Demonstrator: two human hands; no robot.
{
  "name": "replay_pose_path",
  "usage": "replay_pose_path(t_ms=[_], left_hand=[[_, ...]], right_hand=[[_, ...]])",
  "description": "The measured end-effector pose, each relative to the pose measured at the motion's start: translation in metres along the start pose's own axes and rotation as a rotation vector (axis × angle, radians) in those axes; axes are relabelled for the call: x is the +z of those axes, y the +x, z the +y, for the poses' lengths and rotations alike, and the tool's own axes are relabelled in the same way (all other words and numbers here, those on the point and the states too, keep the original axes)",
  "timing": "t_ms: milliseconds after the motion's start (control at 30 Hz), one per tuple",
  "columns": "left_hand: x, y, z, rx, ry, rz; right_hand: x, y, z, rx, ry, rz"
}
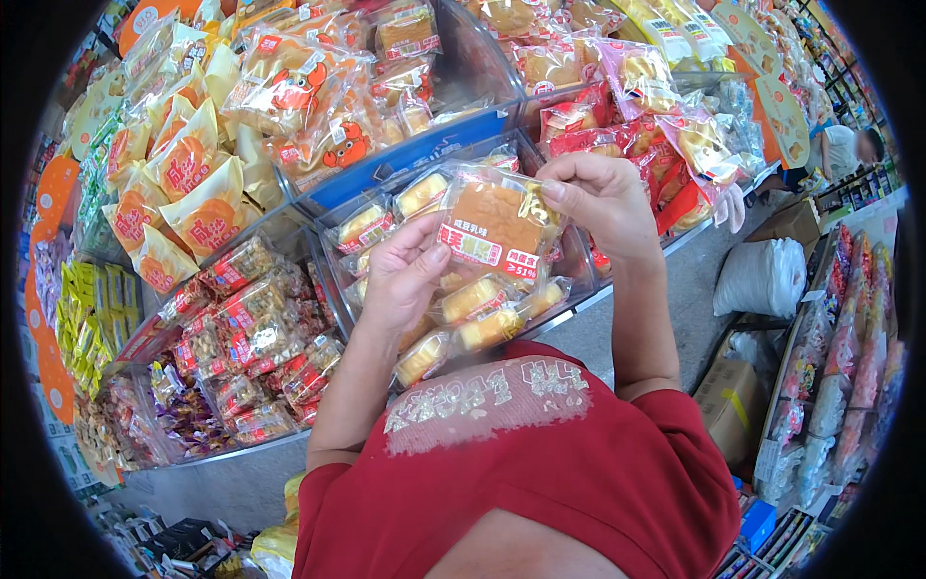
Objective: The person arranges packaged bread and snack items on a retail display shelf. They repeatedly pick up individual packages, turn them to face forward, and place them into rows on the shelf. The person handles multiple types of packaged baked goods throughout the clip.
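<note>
A clear plastic packet of brown-topped sponge cake (pixel 495 217) is held up between both hands, its printed face towards me. My left hand (pixel 406 271) pinches the packet's lower left edge between thumb and fingers. At the packet's upper right corner, my right hand (pixel 597 199) grips the film with thumb and forefinger. Below and behind the packet lies a clear display bin (pixel 571 307) with several wrapped small cakes (pixel 472 300). Red-wrapped packets (pixel 615 137) lie in the bin beyond my right hand.
Around stand bins of nut-topped snack packets (pixel 253 318), cream-coloured paper-wrapped buns (pixel 199 170) and crab-printed bread packets (pixel 300 90). A blue divider (pixel 412 155) runs behind the cake bin. To the right are a white plastic roll (pixel 759 279), a cardboard box (pixel 727 398) and a person (pixel 843 152) bending.
</note>
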State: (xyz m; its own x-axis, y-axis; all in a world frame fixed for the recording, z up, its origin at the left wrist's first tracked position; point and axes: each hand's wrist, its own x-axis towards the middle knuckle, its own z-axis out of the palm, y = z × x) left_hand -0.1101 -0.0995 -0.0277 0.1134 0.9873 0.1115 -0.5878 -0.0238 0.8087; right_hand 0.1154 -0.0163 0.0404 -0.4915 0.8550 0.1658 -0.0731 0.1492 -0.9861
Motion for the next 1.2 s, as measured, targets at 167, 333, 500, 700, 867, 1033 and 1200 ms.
replay_pose_path(t_ms=[167,333,500,700,867,1033,1200], left_hand=[[-0.006,-0.003,0.005,0.059,0.041,0.062],[-0.002,-0.005,0.014,0.077,0.082,-0.007],[-0.001,-0.007,0.01,0.042,0.078,-0.005],[0.003,-0.001,0.01,0.131,-0.123,-0.153],[0.006,-0.005,0.008,0.085,-0.092,-0.022],[0.007,-0.002,0.019,0.051,0.056,0.095],[0.0,-0.003,0.026,-0.033,0.05,0.178]], right_hand=[[-0.001,-0.009,-0.005,0.092,0.129,-0.224],[0.019,-0.009,0.006,0.066,0.242,-0.293],[0.026,-0.008,0.016,0.186,0.231,-0.3],[0.032,-0.006,0.016,0.09,0.333,0.083],[0.039,-0.001,0.015,0.047,0.295,0.119],[0.039,0.003,0.021,0.105,0.231,-0.021],[0.036,0.013,0.023,0.141,0.284,-0.104]])
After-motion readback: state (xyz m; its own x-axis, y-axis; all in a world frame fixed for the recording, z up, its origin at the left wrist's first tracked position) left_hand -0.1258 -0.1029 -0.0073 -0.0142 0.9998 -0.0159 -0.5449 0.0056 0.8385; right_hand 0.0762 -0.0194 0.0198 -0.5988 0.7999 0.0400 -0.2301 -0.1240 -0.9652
